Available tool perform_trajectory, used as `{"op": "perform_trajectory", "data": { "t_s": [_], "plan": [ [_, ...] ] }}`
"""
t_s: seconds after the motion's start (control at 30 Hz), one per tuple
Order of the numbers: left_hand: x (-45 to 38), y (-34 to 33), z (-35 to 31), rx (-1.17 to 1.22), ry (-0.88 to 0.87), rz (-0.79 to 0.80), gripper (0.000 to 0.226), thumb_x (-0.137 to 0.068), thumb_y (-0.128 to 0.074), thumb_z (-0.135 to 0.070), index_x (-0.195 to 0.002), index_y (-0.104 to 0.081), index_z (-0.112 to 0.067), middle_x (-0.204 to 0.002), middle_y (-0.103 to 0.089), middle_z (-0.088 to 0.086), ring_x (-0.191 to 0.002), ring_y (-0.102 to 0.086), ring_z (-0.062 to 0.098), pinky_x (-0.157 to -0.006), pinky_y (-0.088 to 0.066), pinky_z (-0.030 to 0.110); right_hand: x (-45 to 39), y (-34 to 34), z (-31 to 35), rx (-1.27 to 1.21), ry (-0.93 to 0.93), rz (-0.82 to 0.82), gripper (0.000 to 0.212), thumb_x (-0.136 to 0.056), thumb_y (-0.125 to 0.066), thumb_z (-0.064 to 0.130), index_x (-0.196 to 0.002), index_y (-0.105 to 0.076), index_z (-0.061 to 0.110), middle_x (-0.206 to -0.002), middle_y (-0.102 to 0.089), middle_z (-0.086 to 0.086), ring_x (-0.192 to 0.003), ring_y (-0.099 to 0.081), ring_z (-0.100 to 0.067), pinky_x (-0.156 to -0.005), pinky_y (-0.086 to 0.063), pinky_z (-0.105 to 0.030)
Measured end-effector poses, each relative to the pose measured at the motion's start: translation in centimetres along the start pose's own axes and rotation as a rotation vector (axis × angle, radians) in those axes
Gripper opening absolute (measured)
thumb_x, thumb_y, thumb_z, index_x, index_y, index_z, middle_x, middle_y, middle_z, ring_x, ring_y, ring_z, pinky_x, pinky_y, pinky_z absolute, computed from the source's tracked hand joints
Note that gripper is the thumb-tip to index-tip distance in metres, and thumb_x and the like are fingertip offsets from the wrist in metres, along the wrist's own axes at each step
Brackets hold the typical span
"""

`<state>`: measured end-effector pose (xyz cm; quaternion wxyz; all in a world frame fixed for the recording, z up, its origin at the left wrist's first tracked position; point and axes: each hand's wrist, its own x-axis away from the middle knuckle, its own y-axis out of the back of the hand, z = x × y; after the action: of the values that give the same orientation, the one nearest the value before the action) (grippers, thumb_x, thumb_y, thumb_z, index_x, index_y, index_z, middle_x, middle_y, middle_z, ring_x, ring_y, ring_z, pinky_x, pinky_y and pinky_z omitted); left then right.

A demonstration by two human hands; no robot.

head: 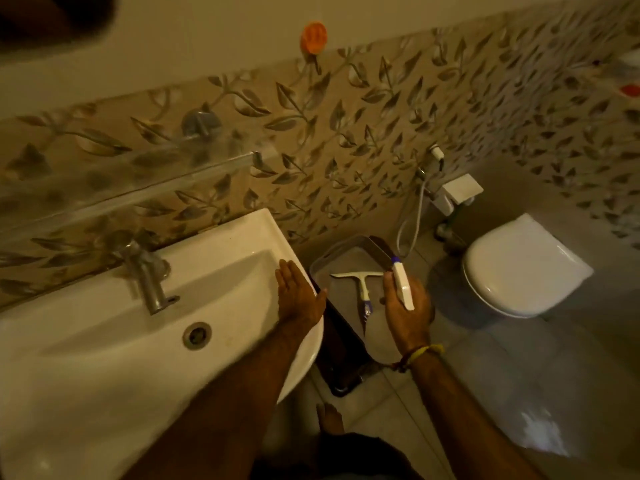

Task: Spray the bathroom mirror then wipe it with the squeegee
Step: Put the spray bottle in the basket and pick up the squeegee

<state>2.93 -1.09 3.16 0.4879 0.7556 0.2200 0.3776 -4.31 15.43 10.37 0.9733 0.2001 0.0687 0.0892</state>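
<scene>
— Holding the spray bottle (402, 284) already: the right hand (408, 311) has its fingers curled round the white body, above the grey bin (320, 268) on the floor.

— Heavy?

— Probably light, smooth plastic; grip the neck. The squeegee (359, 280) lies in the bin, stiff; take its handle.

— The left hand (298, 296)?

— Flat, fingers straight, pressing on the sink (104, 341) rim, left of the bin.

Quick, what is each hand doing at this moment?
Left hand: open, fingers straight, resting flat on the sink rim.
Right hand: closed around a white spray bottle, above the tray with the squeegee.
</scene>
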Motion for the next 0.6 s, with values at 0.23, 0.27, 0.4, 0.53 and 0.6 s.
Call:
{"op": "perform_trajectory", "data": {
  "t_s": [0.23,0.27,0.4,0.53,0.6],
  "plan": [
    [-0.8,-3.1,-2.1,0.015,0.189,-0.128,0.117,-0.088,-0.061,-0.056,-0.159,0.014,-0.001,-0.168,0.015,0.020,-0.155,0.009,0.043,-0.127,-0.011,0.053,-3.7,-4.0,-5.5,-0.016,-0.013,0.134,0.009,-0.090,-0.069,0.005,-0.087,-0.069,-0.003,-0.078,-0.067,-0.023,-0.070,-0.059,-0.009,-0.066,-0.045,-0.003],
    [-0.7,-3.3,-2.0,0.099,0.187,-0.158,0.115,-0.087,-0.065,-0.049,-0.159,0.014,-0.005,-0.169,0.013,0.016,-0.155,0.008,0.041,-0.126,-0.017,0.053,-4.4,-4.9,-6.4,-0.010,-0.021,0.186,0.011,-0.090,-0.068,0.005,-0.090,-0.068,-0.006,-0.082,-0.067,-0.025,-0.073,-0.061,-0.010,-0.069,-0.049,-0.006],
    [-0.5,-3.9,-1.9,0.197,0.205,-0.189,0.112,-0.088,-0.067,-0.040,-0.160,0.014,-0.010,-0.170,0.013,0.008,-0.156,0.009,0.039,-0.123,-0.028,0.054,-7.3,-9.8,-10.3,0.002,-0.108,0.315,0.027,-0.090,-0.069,0.009,-0.106,-0.067,-0.013,-0.099,-0.069,-0.028,-0.094,-0.067,-0.036,-0.085,-0.053,-0.038],
    [-0.5,-3.7,-1.8,0.247,0.180,-0.200,0.107,-0.090,-0.066,-0.033,-0.162,0.010,-0.011,-0.170,0.016,0.006,-0.156,0.013,0.037,-0.120,-0.032,0.056,-9.3,-14.7,-13.3,0.044,-0.047,0.321,0.034,-0.089,-0.071,0.013,-0.115,-0.067,-0.008,-0.109,-0.070,-0.025,-0.103,-0.065,-0.024,-0.092,-0.045,-0.013],
    [-0.3,-3.3,-1.9,0.314,0.159,-0.206,0.105,-0.090,-0.067,-0.027,-0.162,0.007,-0.013,-0.170,0.017,0.005,-0.156,0.016,0.033,-0.120,-0.033,0.055,-10.4,-16.4,-15.0,0.048,-0.068,0.360,0.040,-0.090,-0.070,0.019,-0.122,-0.064,-0.004,-0.110,-0.071,-0.022,-0.103,-0.066,-0.024,-0.093,-0.046,-0.016]
  ]
}}
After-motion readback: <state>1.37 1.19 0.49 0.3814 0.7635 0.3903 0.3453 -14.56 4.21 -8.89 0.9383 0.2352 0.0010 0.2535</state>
